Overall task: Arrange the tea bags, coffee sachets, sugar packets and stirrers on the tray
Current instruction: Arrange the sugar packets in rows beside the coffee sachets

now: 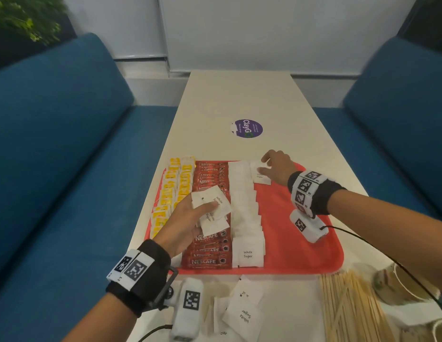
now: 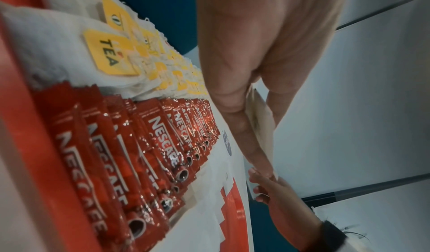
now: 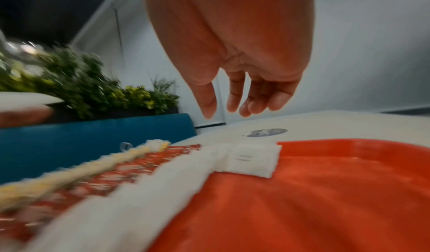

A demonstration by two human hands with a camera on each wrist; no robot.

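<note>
Several sugar packets (image 1: 211,208) | light, limp paper, we judged edges best | left hand (image 1: 184,224) pinched them | right hand (image 1: 276,166) loose-fingered above tray (image 1: 301,243).

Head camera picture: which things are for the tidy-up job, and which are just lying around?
For the job:
red plastic tray
yellow tea bags
red Nescafe coffee sachets
white sugar packets
thin wooden stirrers
left hand, holding sugar packets
right hand, above one packet

Just lying about:
round purple sticker
paper cup
blue sofas
</note>
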